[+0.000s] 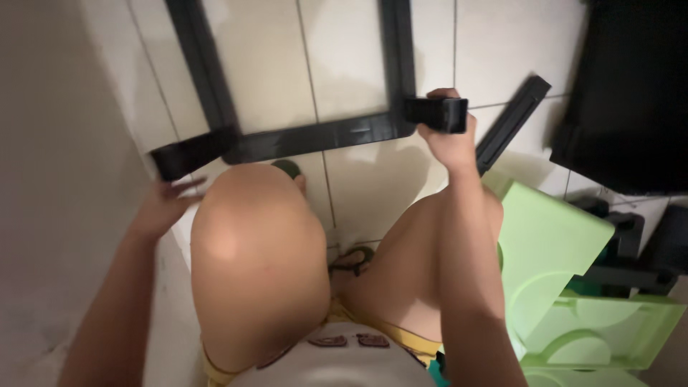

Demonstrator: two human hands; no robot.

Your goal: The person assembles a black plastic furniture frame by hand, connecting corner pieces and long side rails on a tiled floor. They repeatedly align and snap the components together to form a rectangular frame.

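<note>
Right hand (450, 136) grips black frame (315, 135) corner piece; left hand (161, 204) spread wide, just below frame's other corner

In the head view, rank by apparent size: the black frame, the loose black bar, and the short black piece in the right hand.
1. Black frame, largest, cropped at the top edge.
2. Loose black bar.
3. Short black piece held by the right hand, smallest, though partly covered by fingers.
</note>
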